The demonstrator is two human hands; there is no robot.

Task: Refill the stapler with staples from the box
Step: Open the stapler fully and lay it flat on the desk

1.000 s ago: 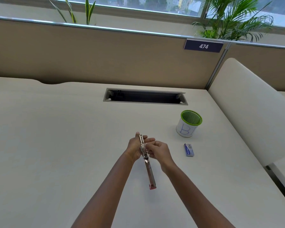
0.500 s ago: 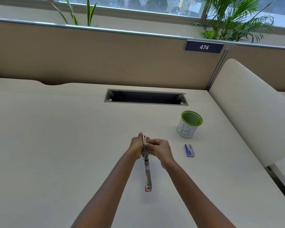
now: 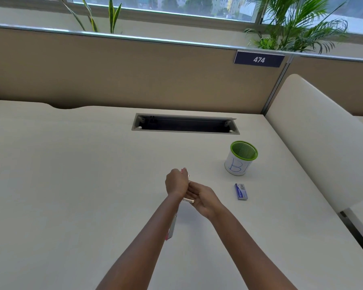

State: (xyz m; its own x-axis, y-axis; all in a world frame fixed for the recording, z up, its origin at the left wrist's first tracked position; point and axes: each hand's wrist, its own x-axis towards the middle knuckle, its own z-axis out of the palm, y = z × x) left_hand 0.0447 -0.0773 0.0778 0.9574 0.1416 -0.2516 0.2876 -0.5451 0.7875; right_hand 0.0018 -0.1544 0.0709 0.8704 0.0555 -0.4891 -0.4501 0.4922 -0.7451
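Note:
My left hand (image 3: 176, 182) grips the opened stapler (image 3: 171, 229) above the middle of the desk; its long metal arm with a pink tip hangs down behind my left forearm, and another pink end shows above my knuckles. Pressed against it, my right hand (image 3: 201, 198) pinches a short metal strip at its fingertips, which looks like staples (image 3: 188, 200). The blue staple box (image 3: 241, 191) lies flat on the desk to the right of my hands, with its end open.
A green-rimmed mesh pen cup (image 3: 240, 158) marked "B1" stands behind the staple box. A cable slot (image 3: 184, 124) is cut into the desk further back. A beige partition (image 3: 134, 76) closes the far side, and a cream divider (image 3: 323, 139) the right.
My left hand has turned the stapler, so its long arm has swung left and now sits behind my forearm. My right hand has slid lower and turned palm up.

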